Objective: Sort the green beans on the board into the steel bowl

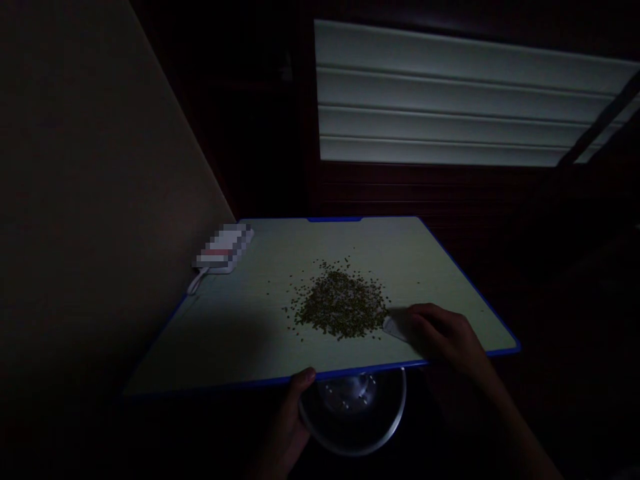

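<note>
A loose pile of small greenish-brown seeds or beans (343,303) lies on a pale board (225,347) with a blue edge. My right hand (447,333) rests low over the board at the pile's right side. Its fingers are closed on a flat whitish piece (396,328), whose tip reaches the pile; its exact kind is too dark to tell. My left hand (299,413) grips the left rim of a shiny metal bowl (387,437), with the thumb up by the board's front edge. The bowl sits below that edge, partly hidden by it.
A whitish flat object (223,250) with a looped cord lies at the board's back left, its face blurred out. A wall (100,200) rises on the left. Behind the board stands dark furniture with a pale slatted panel (425,100). The surroundings are very dim.
</note>
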A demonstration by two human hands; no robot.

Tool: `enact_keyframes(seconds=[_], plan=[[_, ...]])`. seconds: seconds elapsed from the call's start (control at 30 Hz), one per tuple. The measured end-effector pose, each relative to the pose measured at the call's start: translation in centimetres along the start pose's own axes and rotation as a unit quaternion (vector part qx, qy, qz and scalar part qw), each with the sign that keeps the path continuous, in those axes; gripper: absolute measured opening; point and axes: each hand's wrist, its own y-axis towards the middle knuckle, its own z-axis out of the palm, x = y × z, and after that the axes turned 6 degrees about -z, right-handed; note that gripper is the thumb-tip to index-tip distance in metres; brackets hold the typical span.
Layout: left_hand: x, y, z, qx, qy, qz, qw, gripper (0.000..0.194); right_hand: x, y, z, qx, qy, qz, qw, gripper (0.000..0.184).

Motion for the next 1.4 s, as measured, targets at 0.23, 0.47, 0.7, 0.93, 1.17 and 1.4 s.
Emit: enact_keyframes(seconds=[0.23, 0.47, 0.7, 0.93, 1.17, 1.4], plan=[[-0.1, 0.0, 0.0, -0.004, 0.003, -0.017, 1.000, 0.012, 1.6, 0.6, 0.5, 0.080, -0.010, -0.069, 0.994, 0.022], [-0.1, -0.3, 0.4, -0.012, 0.005, -0.006, 1.000, 0.010, 3.0, 0.7, 1.7, 0.119, 0.048, -0.101, 0.987, 0.020], [-0.1, -0.2, -0.1, 0.018, 0.013, -0.013, 1.000, 0.012, 1.8, 1.7, 1.3, 0.040, 0.017, -0.087, 0.995, 0.024], [-0.2, -0.2, 0.1, -0.003, 0.004, -0.008, 1.000, 0.005, 1.9, 2.0, 1.2, 0.073, -0.013, -0.109, 0.991, 0.023], [0.0, 0.0, -0.3, -0.011, 0.008, -0.016, 1.000, 0.006, 2.4, 1.2, 1.2, 0.122, 0.047, -0.118, 0.984, 0.021], [0.2, 0.2, -0.3, 0.003, 0.008, -0.005, 1.000, 0.009, 1.2, 1.1, 0.9, -0.007, 0.054, -0.025, 0.998, 0.023]])
